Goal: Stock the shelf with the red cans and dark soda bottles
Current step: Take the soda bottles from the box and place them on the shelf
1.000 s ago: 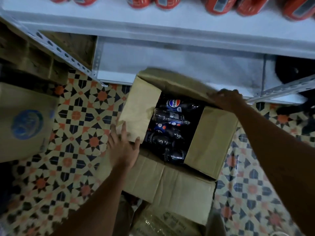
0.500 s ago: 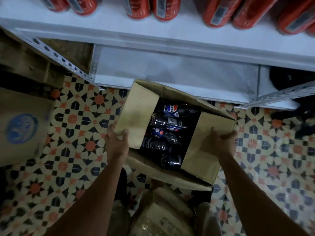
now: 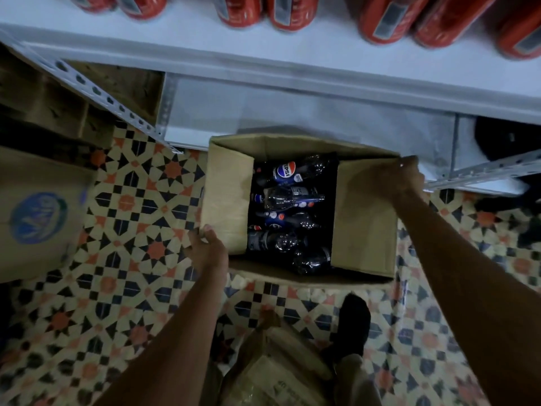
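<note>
A person stands over an open cardboard box (image 3: 363,218) on a patterned tile floor (image 3: 131,200), just in front of a white metal shelf (image 3: 263,54). The left hand (image 3: 209,249) grips the near corner of the box's left flap (image 3: 227,194), thumb on top and fingers curled under the edge. The right hand (image 3: 395,178) holds the far corner of the right flap, its fingers curled over the cardboard edge. Inside the box, between the two raised flaps, lie the dark soda bottles (image 3: 288,212), stacked on their sides, one with a Pepsi label facing up. The red cans (image 3: 380,19) stand in a row on the shelf's upper level, along the top of the view. A second cardboard box (image 3: 38,212) with a blue round logo sits well apart to the left. A crumpled carton (image 3: 275,364) lies on the floor near the person's dark shoe (image 3: 354,320)
</note>
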